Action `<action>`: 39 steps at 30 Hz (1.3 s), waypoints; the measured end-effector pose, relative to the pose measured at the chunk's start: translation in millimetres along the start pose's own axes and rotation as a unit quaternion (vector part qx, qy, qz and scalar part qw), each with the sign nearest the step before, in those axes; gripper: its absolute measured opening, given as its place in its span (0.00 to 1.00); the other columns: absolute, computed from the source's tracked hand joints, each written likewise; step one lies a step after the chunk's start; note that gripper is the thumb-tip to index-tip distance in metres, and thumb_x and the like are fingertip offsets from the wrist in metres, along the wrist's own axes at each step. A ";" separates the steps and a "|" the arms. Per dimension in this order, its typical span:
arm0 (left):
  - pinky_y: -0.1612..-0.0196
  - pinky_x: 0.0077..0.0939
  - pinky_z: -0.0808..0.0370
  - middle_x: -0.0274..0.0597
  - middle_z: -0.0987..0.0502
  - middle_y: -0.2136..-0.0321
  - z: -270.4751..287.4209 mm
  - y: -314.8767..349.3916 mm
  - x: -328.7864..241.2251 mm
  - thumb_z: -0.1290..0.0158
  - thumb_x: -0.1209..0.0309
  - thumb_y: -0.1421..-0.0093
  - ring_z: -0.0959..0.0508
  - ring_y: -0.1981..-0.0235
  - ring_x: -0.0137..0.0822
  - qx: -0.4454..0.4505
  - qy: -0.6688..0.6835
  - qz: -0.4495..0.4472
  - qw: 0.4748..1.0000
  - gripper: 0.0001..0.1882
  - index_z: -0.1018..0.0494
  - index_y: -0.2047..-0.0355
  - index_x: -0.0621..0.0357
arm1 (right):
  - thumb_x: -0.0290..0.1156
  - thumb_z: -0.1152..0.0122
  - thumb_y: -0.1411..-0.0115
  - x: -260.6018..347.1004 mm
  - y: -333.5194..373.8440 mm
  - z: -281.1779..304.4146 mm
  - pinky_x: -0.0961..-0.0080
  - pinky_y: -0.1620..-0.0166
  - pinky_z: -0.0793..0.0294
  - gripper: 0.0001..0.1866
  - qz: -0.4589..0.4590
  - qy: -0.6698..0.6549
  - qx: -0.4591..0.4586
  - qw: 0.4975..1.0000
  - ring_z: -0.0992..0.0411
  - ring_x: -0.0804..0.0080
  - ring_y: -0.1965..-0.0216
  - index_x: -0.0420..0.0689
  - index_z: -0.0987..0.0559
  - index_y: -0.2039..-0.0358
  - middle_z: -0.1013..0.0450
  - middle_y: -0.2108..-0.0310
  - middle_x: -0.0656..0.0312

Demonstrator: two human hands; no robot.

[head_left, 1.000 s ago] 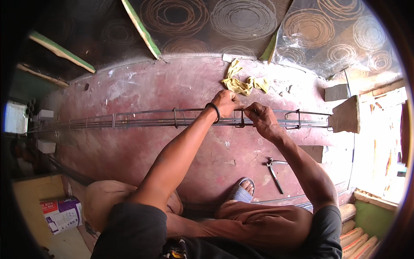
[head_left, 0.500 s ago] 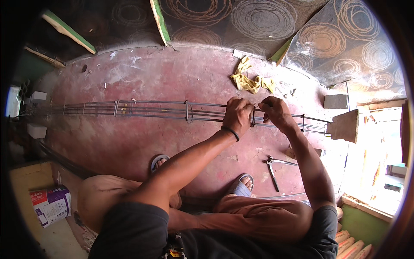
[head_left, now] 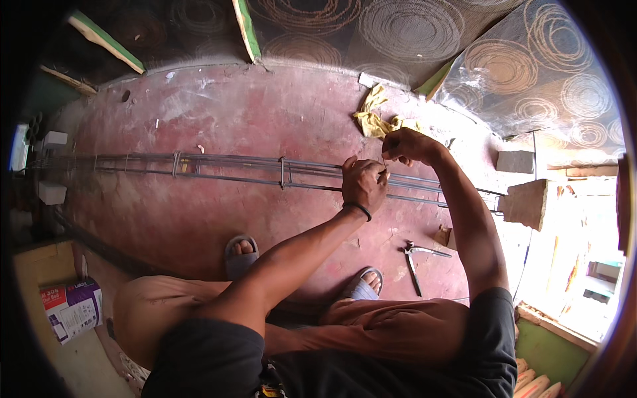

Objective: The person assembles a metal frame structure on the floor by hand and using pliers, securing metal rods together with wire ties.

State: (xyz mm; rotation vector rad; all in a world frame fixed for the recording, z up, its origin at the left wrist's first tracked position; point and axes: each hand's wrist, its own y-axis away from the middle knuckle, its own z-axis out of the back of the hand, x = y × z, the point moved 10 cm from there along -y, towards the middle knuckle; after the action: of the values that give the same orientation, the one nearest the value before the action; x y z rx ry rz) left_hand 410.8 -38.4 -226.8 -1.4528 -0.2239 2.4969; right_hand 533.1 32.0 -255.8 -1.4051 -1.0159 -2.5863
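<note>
A long cage of steel rebar (head_left: 229,159) runs left to right across the floor in front of me, with rectangular stirrups (head_left: 282,172) around its bars. My left hand (head_left: 365,184) is curled over the cage right of centre, its fingers closed at the bars; the exact grip is partly hidden. Just above and to the right, my right hand (head_left: 408,147) pinches a thin tie wire (head_left: 384,162), which runs down toward the left fingers. Pincers (head_left: 413,259) with spread handles lie on the floor nearer to me.
Concrete blocks (head_left: 523,202) prop the cage's right end, and pale blocks (head_left: 52,193) flank its left end. A yellow cloth (head_left: 371,119) lies beyond my hands. My sandalled feet (head_left: 368,284) are close to the cage. A printed carton (head_left: 71,308) stands at lower left.
My right hand has lifted up and away from the bars, slightly left, drawing the thin wire up. The left hand stays on the cage, a little lower in view.
</note>
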 end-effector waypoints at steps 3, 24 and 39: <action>0.49 0.34 0.38 0.39 0.22 0.73 2.1 3.3 -3.1 0.41 0.72 0.53 0.25 0.65 0.37 -0.023 0.002 -0.005 1.000 0.04 0.24 0.76 0.56 | 0.30 0.39 0.47 -9.9 5.4 -9.7 0.78 0.81 0.40 0.06 -0.119 0.052 0.087 0.988 0.39 0.80 0.84 0.42 0.24 0.76 0.34 0.84 0.68; 0.64 0.32 0.26 0.49 0.21 0.72 -9.6 -22.1 -5.6 0.41 0.70 0.52 0.21 0.70 0.44 0.039 -0.035 0.029 0.998 0.08 0.21 0.73 0.62 | 0.31 0.41 0.42 -22.4 247.2 -7.8 0.71 0.66 0.30 0.17 0.196 0.471 -0.381 0.771 0.30 0.64 0.74 0.39 0.30 0.53 0.30 0.70 0.52; 0.67 0.20 0.29 0.36 0.21 0.75 -39.4 -43.6 28.5 0.38 0.68 0.48 0.27 0.74 0.25 0.264 0.060 0.160 0.949 0.11 0.21 0.71 0.65 | 0.33 0.35 0.56 -267.2 296.4 -109.5 0.52 0.44 0.47 0.45 -0.100 0.295 -0.265 0.913 0.47 0.48 0.44 0.41 0.45 0.38 0.45 0.45 0.47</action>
State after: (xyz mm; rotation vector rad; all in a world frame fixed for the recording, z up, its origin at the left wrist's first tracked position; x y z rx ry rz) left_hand 437.3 11.9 -258.9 -1.4773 0.7034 2.4096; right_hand 704.4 -334.4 -343.3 -0.4608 -0.3974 -3.2738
